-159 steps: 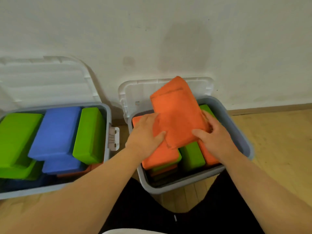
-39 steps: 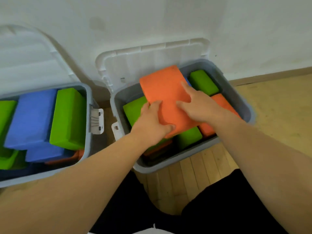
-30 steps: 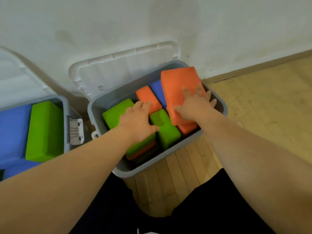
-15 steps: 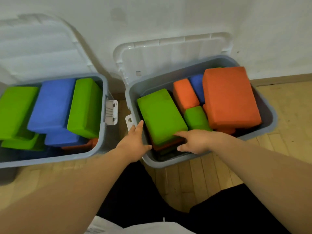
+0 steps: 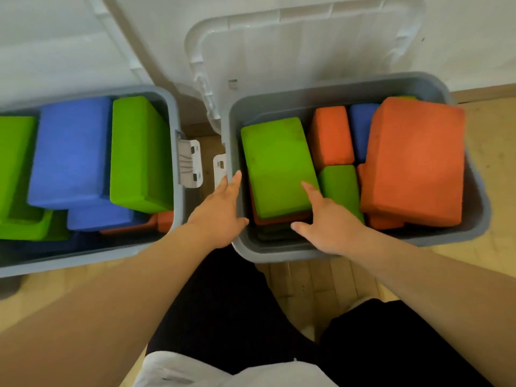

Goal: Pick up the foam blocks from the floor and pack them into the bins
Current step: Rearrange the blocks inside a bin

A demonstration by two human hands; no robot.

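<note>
Reaching into right bin with left hand and right hand, fingers straight, empty.
Risk at 3 o'clock: orange block seemingly stacked above rim, liable to slide out if nudged; green block tilted at 9 o'clock.

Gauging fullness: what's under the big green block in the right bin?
The edge of an orange block shows under the green block, something dark below that; the rest is covered.

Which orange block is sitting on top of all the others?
The wide orange block at the right end of the right bin: its whole broad face shows, while the other orange ones sit lower or peek out from beneath.
</note>
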